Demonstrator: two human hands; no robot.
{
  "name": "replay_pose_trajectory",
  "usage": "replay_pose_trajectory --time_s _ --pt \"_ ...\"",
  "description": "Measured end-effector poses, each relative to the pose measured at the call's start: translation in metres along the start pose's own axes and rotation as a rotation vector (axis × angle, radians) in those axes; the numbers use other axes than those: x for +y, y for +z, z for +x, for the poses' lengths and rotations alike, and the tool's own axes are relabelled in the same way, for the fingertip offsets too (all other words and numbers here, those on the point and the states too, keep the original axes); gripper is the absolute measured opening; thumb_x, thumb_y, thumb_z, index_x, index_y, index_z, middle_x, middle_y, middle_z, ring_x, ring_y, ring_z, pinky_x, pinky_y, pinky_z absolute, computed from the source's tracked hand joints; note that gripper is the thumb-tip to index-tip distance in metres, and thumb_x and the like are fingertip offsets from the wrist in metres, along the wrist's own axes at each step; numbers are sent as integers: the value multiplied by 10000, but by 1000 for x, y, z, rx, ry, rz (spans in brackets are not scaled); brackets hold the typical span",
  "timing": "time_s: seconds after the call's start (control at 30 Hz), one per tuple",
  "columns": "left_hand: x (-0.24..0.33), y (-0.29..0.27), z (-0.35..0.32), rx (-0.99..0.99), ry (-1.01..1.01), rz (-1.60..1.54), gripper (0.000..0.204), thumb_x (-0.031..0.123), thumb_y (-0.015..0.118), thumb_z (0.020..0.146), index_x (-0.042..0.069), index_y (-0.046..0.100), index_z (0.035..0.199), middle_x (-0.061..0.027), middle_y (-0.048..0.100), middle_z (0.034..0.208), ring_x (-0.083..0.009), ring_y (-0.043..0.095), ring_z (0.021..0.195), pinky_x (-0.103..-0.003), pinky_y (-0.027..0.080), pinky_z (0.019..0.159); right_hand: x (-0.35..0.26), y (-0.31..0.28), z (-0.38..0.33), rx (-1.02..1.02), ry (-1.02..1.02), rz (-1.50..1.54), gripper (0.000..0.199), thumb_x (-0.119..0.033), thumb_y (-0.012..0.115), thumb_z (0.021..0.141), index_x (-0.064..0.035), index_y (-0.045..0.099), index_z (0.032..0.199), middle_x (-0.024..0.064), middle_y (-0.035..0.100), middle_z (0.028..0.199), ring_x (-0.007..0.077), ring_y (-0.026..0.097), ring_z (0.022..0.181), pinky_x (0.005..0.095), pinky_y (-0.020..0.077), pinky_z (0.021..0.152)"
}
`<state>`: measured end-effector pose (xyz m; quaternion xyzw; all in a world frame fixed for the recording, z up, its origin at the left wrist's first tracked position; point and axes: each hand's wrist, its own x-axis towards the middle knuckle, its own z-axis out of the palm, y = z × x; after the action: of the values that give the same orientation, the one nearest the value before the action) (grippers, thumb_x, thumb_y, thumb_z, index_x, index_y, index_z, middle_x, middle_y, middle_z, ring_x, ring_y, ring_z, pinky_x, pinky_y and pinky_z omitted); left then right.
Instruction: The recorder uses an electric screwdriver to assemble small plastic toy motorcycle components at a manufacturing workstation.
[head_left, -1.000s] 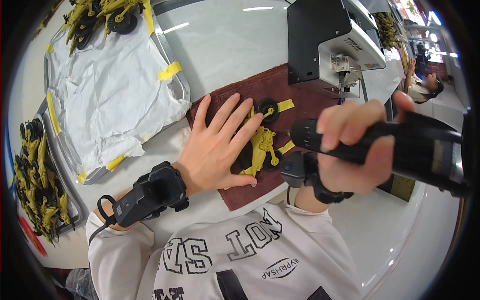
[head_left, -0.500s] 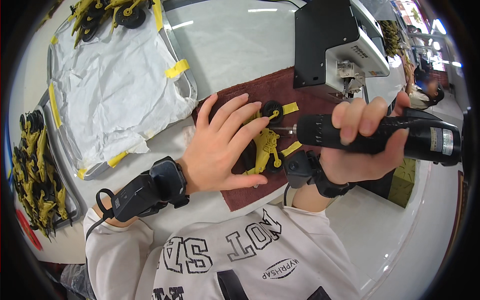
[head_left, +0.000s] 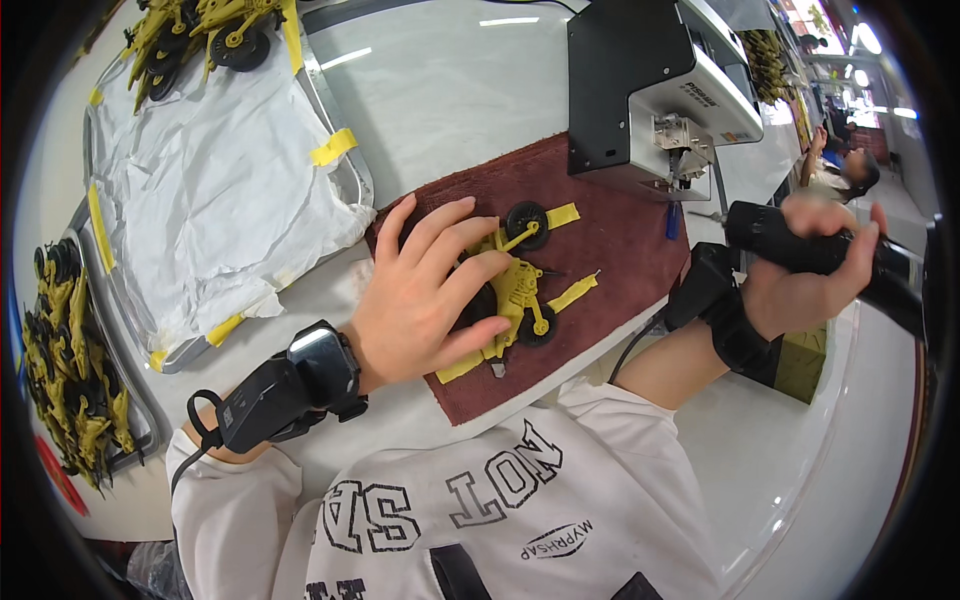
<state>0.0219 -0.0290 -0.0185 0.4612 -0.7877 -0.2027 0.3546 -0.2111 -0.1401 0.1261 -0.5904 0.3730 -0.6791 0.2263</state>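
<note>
My left hand [head_left: 415,290] lies over the near-left part of a yellow plastic assembly [head_left: 518,290] with black wheels [head_left: 527,226], its fingers spread and lightly bent. The thumb and fingertips touch the assembly, and the palm hides part of it. Well to the right, my right hand [head_left: 800,275] is wrapped round a black electric screwdriver [head_left: 775,237], held apart from the assembly. The assembly rests on a dark red cloth mat [head_left: 640,250], with strips of yellow tape [head_left: 575,292] beside its wheels.
A black and silver machine [head_left: 640,110] stands at the mat's far edge. At left lies a paper-lined tray [head_left: 220,180] with more yellow parts [head_left: 215,35] at its far end. Another tray holds piled yellow assemblies [head_left: 80,370]. A person [head_left: 850,175] sits at far right.
The screwdriver has moved right in my right hand, away from the assembly where its tip was. My left hand stays over the assembly, its fingers slightly more bent.
</note>
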Motion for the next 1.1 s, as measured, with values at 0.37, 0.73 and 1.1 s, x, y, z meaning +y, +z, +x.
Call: replay_pose_trajectory --time_s 0.37,0.73,1.1 --pt "-1 2 1 -11 3 14 448 374 676 758 87 574 1087 -122 516 1222 -337 435 1205 -526 237 1020 31 -10 -86 -71 177 117 473 -173 559 854 -14 321 1230 91 501 635 173 464 441 320 430 478" --pt "-1 -3 0 115 78 -88 345 353 758 678 107 631 884 -95 587 1107 -343 467 1162 -527 269 991 -8 34 -93 -350 153 708 533 -325 486 902 -32 375 1333 33 451 739 133 432 530 303 374 557" --pt "-1 -3 -3 156 79 -64 244 247 738 680 131 580 825 -41 570 1056 -288 480 1137 -505 285 990 -7 44 -102 -391 284 800 534 -328 470 908 -30 359 1338 33 442 734 134 413 517 320 381 577"
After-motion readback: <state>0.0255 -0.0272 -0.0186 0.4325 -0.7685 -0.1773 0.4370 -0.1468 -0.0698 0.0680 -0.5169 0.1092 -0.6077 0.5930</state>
